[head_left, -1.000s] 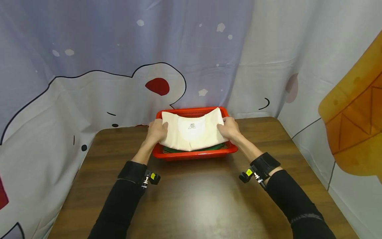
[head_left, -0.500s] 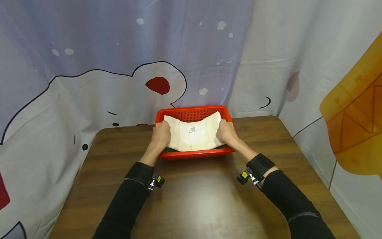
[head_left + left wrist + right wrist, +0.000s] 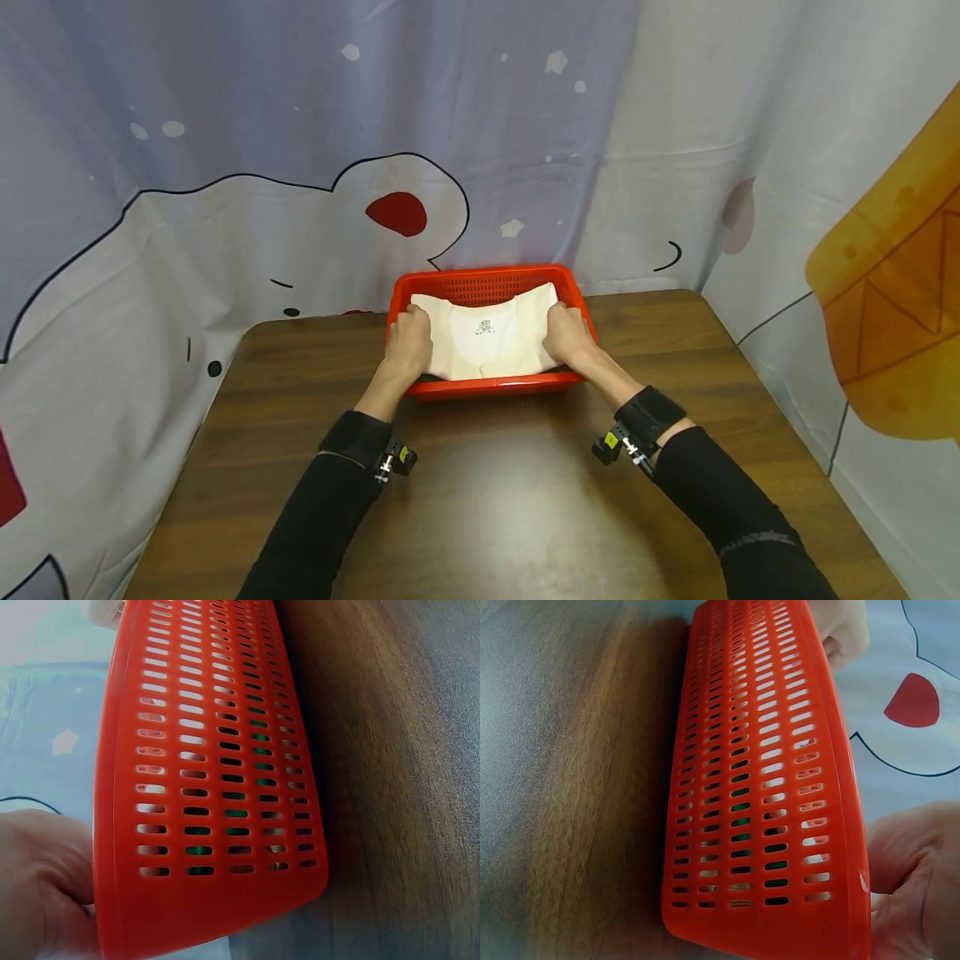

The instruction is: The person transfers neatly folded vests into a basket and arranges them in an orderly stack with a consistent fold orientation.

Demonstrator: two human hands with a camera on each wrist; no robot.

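Observation:
A cream folded T-shirt (image 3: 483,354), with a small dark print below its neckline, lies inside a red plastic basket (image 3: 495,386). My left hand (image 3: 408,340) reaches over the basket's left end and grips the shirt's left side with curled fingers. At the opposite side, my right hand (image 3: 567,335) holds the shirt's right side. Both wrist views show mostly the slotted front wall of the basket, which hides the fingertips. Behind it appear the left hand (image 3: 45,881) and the right hand (image 3: 907,877). Something green shows through the slots, beneath the shirt.
The basket stands at the back of a brown wooden table (image 3: 495,500), close to a printed curtain (image 3: 300,100). The curtain continues along the left and right sides of the table.
Both hands have lowered the shirt from above the rim down into the basket and come slightly closer together. The basket's back wall shows more. Over the last half second little has moved.

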